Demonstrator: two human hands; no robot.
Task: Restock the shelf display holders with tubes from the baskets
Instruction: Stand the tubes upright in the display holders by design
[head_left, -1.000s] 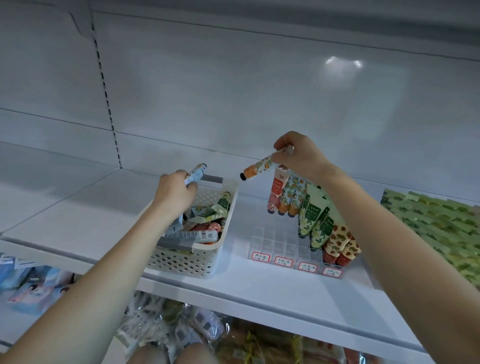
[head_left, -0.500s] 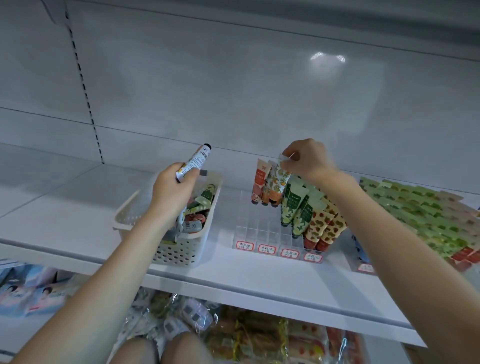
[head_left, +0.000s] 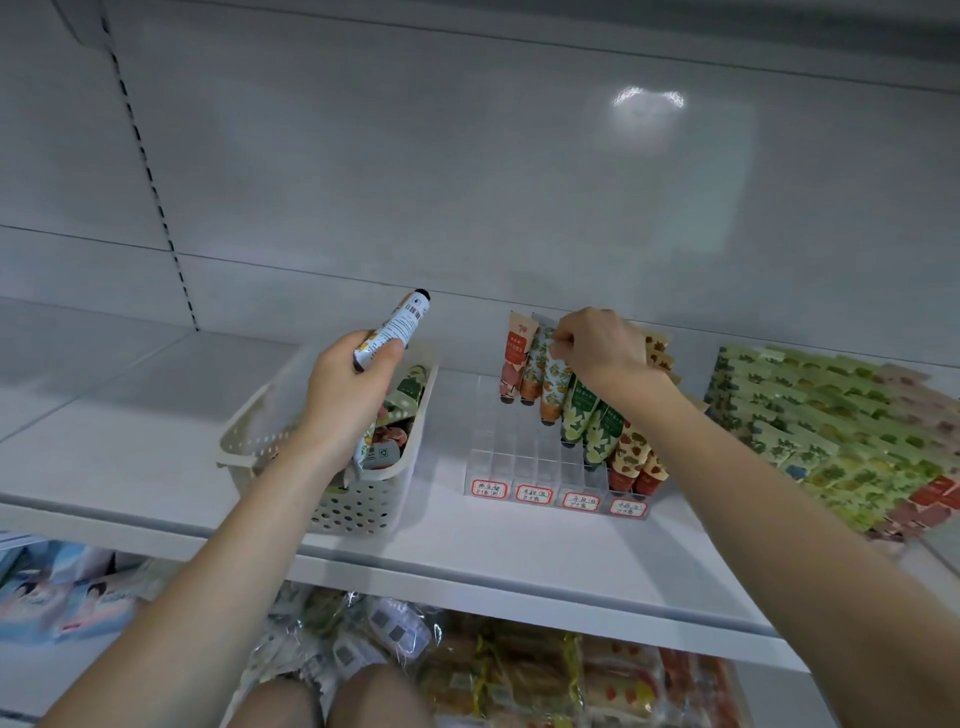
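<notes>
Here, white tube (head_left: 400, 325) in left fingers (head_left: 383, 360), orange tube (head_left: 551, 387) in right fingers (head_left: 565, 340)

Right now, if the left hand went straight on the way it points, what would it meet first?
Probably the back panel: the left hand, gripping a tube, points up and away over the basket, nothing visible between; depth is unclear.
</notes>
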